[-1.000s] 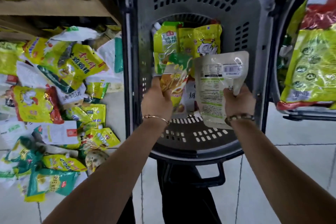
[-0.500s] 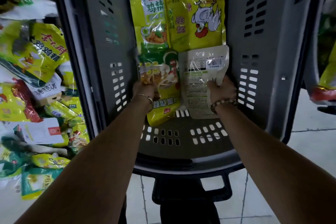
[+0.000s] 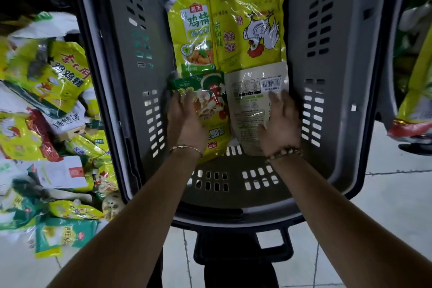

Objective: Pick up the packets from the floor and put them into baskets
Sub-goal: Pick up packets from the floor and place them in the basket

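Far left: loose packets [image 3: 49, 110] piled on the floor [image 3: 385, 206], just beside the basket [image 3: 339, 77].

Basket, grey, slotted walls. Four packets lie flat on its bottom, two at the far end and two nearer.
- Far left: green packet [image 3: 194, 30].
- Far right: yellow packet [image 3: 252, 30] with a rooster print, touching the green one.
- Near left: soup packet [image 3: 217, 110], green top and yellow bottom.
- Near right: white packet [image 3: 247, 105], barcode side up.

Left hand [image 3: 187, 121]: fingers lie over the soup packet's left part. It is blurred, so I cannot tell whether it pinches the edge. A thin bangle [image 3: 187, 148] is on the wrist.

Right hand [image 3: 280, 124]: fingers spread and fairly straight, resting flat on the white packet's right side, no grip. A beaded bracelet [image 3: 284, 152] is on the wrist.

Right edge: another packet [image 3: 413, 107], yellow with a red end, partly cut off.
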`<action>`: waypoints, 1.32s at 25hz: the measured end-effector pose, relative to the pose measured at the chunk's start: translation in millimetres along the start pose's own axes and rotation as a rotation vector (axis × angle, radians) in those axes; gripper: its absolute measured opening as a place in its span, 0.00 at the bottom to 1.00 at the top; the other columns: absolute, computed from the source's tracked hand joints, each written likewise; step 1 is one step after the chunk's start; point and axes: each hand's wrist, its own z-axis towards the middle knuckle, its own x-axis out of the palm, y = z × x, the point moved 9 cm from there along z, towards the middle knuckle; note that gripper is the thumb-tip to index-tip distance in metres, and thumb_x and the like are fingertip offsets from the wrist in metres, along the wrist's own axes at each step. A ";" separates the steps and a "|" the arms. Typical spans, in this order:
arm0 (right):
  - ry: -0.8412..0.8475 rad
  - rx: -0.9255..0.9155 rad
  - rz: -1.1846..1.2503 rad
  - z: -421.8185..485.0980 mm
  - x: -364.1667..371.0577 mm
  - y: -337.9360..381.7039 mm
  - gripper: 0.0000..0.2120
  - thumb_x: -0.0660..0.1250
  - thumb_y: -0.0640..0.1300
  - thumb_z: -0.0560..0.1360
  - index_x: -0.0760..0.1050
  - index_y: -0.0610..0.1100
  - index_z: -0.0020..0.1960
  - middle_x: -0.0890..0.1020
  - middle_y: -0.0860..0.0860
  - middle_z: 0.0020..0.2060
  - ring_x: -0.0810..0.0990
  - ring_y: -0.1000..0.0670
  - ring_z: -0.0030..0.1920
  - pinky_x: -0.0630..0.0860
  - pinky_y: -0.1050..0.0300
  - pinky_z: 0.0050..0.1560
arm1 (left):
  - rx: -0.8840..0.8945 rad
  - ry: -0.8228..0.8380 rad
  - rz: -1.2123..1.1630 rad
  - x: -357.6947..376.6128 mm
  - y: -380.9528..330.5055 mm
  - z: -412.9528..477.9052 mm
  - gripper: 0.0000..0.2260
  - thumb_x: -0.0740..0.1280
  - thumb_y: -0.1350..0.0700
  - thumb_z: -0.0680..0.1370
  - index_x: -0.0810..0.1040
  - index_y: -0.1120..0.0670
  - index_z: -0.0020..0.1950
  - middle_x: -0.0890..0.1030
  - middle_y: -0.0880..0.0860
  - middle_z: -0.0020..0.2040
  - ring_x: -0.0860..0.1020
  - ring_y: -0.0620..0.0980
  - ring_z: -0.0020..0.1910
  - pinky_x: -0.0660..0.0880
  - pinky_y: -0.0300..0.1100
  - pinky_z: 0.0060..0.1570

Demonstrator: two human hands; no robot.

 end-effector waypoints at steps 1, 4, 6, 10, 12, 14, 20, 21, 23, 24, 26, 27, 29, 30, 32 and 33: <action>0.054 -0.076 -0.122 0.2 9.8 6.3 0.47 0.70 0.36 0.68 0.43 0.55 0.74 0.45 0.50 0.75 0.47 0.43 0.75 0.53 0.39 0.71 | 0.113 0.052 0.155 7.5 -10.8 2.4 0.43 0.75 0.60 0.68 0.53 0.49 0.75 0.51 0.58 0.76 0.54 0.58 0.74 0.59 0.50 0.70; 0.159 -0.196 -0.389 13.0 39.2 7.9 0.53 0.68 0.35 0.66 0.32 0.55 0.73 0.31 0.48 0.72 0.31 0.43 0.72 0.34 0.40 0.66 | 0.202 0.257 0.445 40.8 -10.9 13.5 0.49 0.75 0.52 0.69 0.41 0.50 0.77 0.38 0.60 0.76 0.39 0.61 0.75 0.46 0.57 0.72; 0.158 -0.200 -0.494 29.7 49.2 2.5 0.53 0.69 0.37 0.68 0.30 0.53 0.73 0.30 0.45 0.71 0.32 0.40 0.73 0.31 0.39 0.64 | 0.194 0.358 0.537 58.6 -1.7 19.9 0.55 0.75 0.44 0.66 0.37 0.52 0.76 0.35 0.62 0.75 0.37 0.63 0.74 0.46 0.60 0.72; 0.200 -0.205 -0.519 48.1 67.9 -2.7 0.54 0.68 0.33 0.69 0.27 0.51 0.72 0.31 0.41 0.72 0.34 0.38 0.73 0.32 0.43 0.65 | 0.176 0.419 0.563 77.6 9.4 28.1 0.61 0.76 0.41 0.62 0.32 0.53 0.75 0.34 0.63 0.74 0.36 0.64 0.74 0.48 0.62 0.71; 0.199 -0.202 -0.488 49.8 73.0 -4.3 0.52 0.67 0.33 0.70 0.28 0.51 0.73 0.31 0.41 0.72 0.34 0.37 0.73 0.34 0.43 0.66 | 0.185 0.415 0.541 82.3 9.7 30.7 0.62 0.77 0.42 0.61 0.33 0.54 0.75 0.34 0.64 0.74 0.36 0.65 0.73 0.48 0.63 0.70; 0.187 -0.199 -0.479 50.7 76.0 -5.0 0.50 0.65 0.34 0.72 0.28 0.51 0.73 0.31 0.40 0.72 0.35 0.37 0.73 0.35 0.43 0.66 | 0.193 0.414 0.537 83.1 10.6 31.2 0.62 0.77 0.42 0.61 0.33 0.55 0.75 0.34 0.65 0.74 0.36 0.66 0.73 0.49 0.64 0.69; 0.220 -0.174 -0.457 48.2 66.6 1.4 0.45 0.62 0.33 0.74 0.34 0.54 0.75 0.34 0.43 0.74 0.39 0.37 0.74 0.42 0.41 0.71 | 0.161 0.416 0.456 72.9 4.9 26.7 0.51 0.73 0.50 0.71 0.34 0.53 0.76 0.35 0.61 0.75 0.36 0.62 0.74 0.57 0.63 0.69; 0.208 -0.174 -0.461 46.4 59.9 5.5 0.42 0.62 0.34 0.75 0.37 0.54 0.75 0.36 0.43 0.74 0.40 0.38 0.74 0.44 0.41 0.71 | 0.148 0.421 0.413 68.5 3.0 24.8 0.48 0.71 0.52 0.73 0.36 0.52 0.76 0.35 0.60 0.76 0.37 0.61 0.75 0.59 0.62 0.69; 0.186 -0.188 -0.473 41.0 44.3 16.4 0.41 0.62 0.37 0.75 0.39 0.52 0.76 0.39 0.44 0.75 0.42 0.38 0.75 0.46 0.42 0.73 | 0.108 0.435 0.313 56.2 -1.9 18.0 0.45 0.71 0.54 0.73 0.41 0.51 0.77 0.36 0.58 0.76 0.39 0.59 0.75 0.61 0.59 0.68; 0.187 -0.189 -0.469 36.1 35.3 23.3 0.42 0.65 0.39 0.74 0.40 0.52 0.76 0.41 0.44 0.76 0.43 0.39 0.75 0.46 0.43 0.73 | 0.086 0.424 0.249 45.4 -5.1 13.1 0.43 0.71 0.56 0.73 0.45 0.50 0.77 0.39 0.57 0.77 0.42 0.58 0.76 0.62 0.57 0.68; 0.188 -0.168 -0.417 25.1 13.5 37.1 0.44 0.70 0.44 0.71 0.43 0.51 0.76 0.45 0.45 0.76 0.47 0.42 0.75 0.49 0.45 0.72 | 0.074 0.368 0.111 18.0 -16.6 3.5 0.36 0.69 0.58 0.73 0.53 0.51 0.76 0.50 0.57 0.76 0.52 0.57 0.75 0.64 0.51 0.68; 0.168 -0.168 -0.389 18.5 0.5 46.7 0.44 0.71 0.47 0.71 0.46 0.51 0.76 0.48 0.45 0.76 0.50 0.43 0.75 0.52 0.45 0.72 | 0.085 0.339 0.036 1.0 -23.4 -2.9 0.34 0.68 0.59 0.73 0.57 0.52 0.75 0.56 0.56 0.74 0.58 0.57 0.72 0.64 0.49 0.67; 0.079 -0.216 -0.334 2.4 -28.5 71.7 0.39 0.70 0.49 0.71 0.53 0.48 0.75 0.54 0.45 0.75 0.57 0.43 0.74 0.58 0.44 0.71 | 0.118 0.284 -0.119 -39.6 -35.4 -20.2 0.30 0.69 0.58 0.72 0.63 0.52 0.72 0.64 0.56 0.70 0.66 0.57 0.67 0.68 0.47 0.64; 0.022 -0.257 -0.286 -8.0 -43.0 85.4 0.37 0.71 0.48 0.70 0.57 0.47 0.74 0.58 0.45 0.74 0.60 0.42 0.72 0.62 0.43 0.70 | 0.139 0.237 -0.181 -63.8 -38.7 -30.6 0.29 0.69 0.58 0.71 0.64 0.51 0.71 0.66 0.56 0.68 0.69 0.58 0.64 0.70 0.47 0.60; -0.080 -0.361 -0.159 -30.7 -67.8 116.2 0.33 0.72 0.45 0.69 0.65 0.42 0.71 0.65 0.42 0.71 0.66 0.39 0.69 0.68 0.42 0.65 | 0.209 0.082 -0.237 -117.4 -37.5 -52.5 0.27 0.69 0.58 0.71 0.68 0.52 0.69 0.69 0.56 0.66 0.73 0.59 0.59 0.73 0.47 0.53; -0.121 -0.412 -0.119 -43.0 -76.9 132.1 0.32 0.73 0.43 0.68 0.68 0.40 0.69 0.67 0.41 0.70 0.69 0.39 0.67 0.70 0.42 0.63 | 0.236 0.007 -0.232 -141.4 -32.3 -64.1 0.27 0.70 0.58 0.70 0.69 0.53 0.69 0.70 0.56 0.65 0.74 0.60 0.58 0.74 0.47 0.50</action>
